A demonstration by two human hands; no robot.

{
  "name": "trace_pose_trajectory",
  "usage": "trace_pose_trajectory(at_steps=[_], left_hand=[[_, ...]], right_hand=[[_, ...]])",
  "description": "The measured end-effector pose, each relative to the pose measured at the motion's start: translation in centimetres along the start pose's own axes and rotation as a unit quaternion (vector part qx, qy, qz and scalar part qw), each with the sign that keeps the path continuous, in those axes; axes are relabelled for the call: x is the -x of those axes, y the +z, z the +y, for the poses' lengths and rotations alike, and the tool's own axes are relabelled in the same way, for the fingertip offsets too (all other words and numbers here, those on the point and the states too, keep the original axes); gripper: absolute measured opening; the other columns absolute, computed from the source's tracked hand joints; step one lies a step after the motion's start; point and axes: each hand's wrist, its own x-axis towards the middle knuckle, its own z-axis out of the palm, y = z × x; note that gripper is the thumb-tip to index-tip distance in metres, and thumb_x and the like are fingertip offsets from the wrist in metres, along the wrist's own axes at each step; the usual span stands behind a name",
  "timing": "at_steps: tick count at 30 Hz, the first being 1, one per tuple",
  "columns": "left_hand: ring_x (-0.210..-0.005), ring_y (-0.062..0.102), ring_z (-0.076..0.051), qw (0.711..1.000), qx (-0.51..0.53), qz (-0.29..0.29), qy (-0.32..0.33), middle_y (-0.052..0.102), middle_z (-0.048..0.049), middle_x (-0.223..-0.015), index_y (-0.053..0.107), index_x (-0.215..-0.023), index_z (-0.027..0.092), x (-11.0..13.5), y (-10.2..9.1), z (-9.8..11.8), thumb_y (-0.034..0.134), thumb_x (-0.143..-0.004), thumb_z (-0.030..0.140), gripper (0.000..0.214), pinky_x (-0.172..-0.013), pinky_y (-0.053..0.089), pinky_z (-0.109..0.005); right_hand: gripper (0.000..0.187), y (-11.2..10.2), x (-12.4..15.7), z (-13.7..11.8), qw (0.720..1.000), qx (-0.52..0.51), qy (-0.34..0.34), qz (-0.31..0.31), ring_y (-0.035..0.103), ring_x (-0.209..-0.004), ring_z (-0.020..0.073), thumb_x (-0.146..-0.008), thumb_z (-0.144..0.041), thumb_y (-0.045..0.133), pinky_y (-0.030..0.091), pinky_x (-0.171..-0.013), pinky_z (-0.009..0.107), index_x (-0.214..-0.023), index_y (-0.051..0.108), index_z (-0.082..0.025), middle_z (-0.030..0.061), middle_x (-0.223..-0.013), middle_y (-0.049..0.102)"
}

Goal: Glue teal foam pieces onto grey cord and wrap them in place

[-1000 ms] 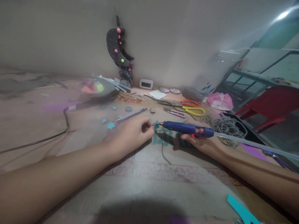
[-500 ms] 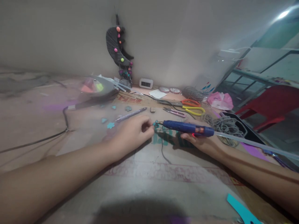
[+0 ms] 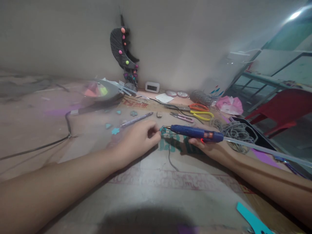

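Centrally, from the head view: one left hand (image 3: pixel 140 138), thumb and forefinger pinched together on a small teal piece (image 3: pixel 162 131), which sits at the fingertips above the work surface (image 3: pixel 151 195). One right hand (image 3: pixel 212 149), fingers curled about a blue glue gun (image 3: pixel 195 132), thumb beneath the barrel; the grip is partly hidden. Metal nozzle pointing left, at the teal piece; whether it touches, cannot be told. One clear glue stick (image 3: pixel 263 149), projecting from the gun's rear. One short grey cord (image 3: pixel 170 157), lying below the nozzle.

Left of centre: one teal flower cutout (image 3: pixel 115 131), flat; one pen (image 3: pixel 136 119), lying aslant beyond the left hand. Beyond the gun: pink-handled snips (image 3: pixel 182 117); scissors (image 3: pixel 202 116) with orange and yellow handles. Right: loose grey yarn (image 3: pixel 237 131). Rear: one white digital clock (image 3: pixel 152 87); one dark crescent ornament (image 3: pixel 118 48), set with coloured balls, against the wall.
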Motion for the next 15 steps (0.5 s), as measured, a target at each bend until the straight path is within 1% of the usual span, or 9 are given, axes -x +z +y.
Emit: trace_pose_trajectory(at_steps=[7,15], left_hand=[[-0.072,0.059,-0.018,1.000,0.002,-0.002,0.001,0.065,-0.0001,-0.074,0.062,-0.076,0.020,-0.07,-0.05,0.14,0.054,-0.085,0.024,0.012,-0.064,0.038,-0.029],[-0.073,0.058,-0.018,1.000,0.010,-0.001,-0.005,0.065,0.0003,-0.075,0.062,-0.077,0.020,-0.02,-0.08,0.01,0.053,-0.087,0.025,0.014,-0.065,0.038,-0.030]], right_hand=[[0.028,-0.08,-0.03,-0.01,1.000,-0.004,-0.009,-0.004,0.062,-0.069,0.0235,-0.089,-0.052,0.065,0.051,-0.064,0.038,-0.084,0.065,-0.023,0.0033,-0.072,0.065],[0.030,-0.21,-0.14,-0.10,1.000,-0.002,-0.026,0.002,0.060,-0.068,0.0233,-0.089,-0.053,0.064,0.050,-0.063,0.038,-0.081,0.062,-0.024,0.0031,-0.070,0.063]])
